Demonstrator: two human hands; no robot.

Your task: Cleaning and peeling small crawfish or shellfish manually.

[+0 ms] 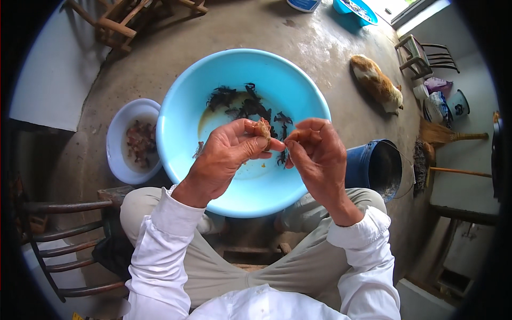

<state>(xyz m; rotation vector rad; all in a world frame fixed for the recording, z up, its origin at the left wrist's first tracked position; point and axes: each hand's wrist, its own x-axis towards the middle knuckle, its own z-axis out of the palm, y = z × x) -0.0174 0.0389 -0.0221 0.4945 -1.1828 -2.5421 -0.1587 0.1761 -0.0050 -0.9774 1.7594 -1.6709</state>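
My left hand (224, 154) is closed around a small pale-orange crayfish tail (262, 129), pinched between thumb and fingers. Close beside its fingertips is my right hand (319, 152), thumb and forefinger pressed together; whatever they hold, if anything, is too small to make out. Both hands are above a large light-blue basin (184, 106). Several dark crayfish (250, 108) lie in the basin's shallow murky water, partly hidden by my hands. To the left stands a pale lilac basin (116, 128) with reddish-brown crayfish pieces (140, 143) in cloudy liquid.
A dark blue bucket (373, 162) stands by my right knee. Beyond it are brooms (442, 133) against the wall. An orange-and-white animal (376, 81) lies on the concrete floor. Chairs (421, 57) stand around, and another blue basin (362, 13) sits near the doorway.
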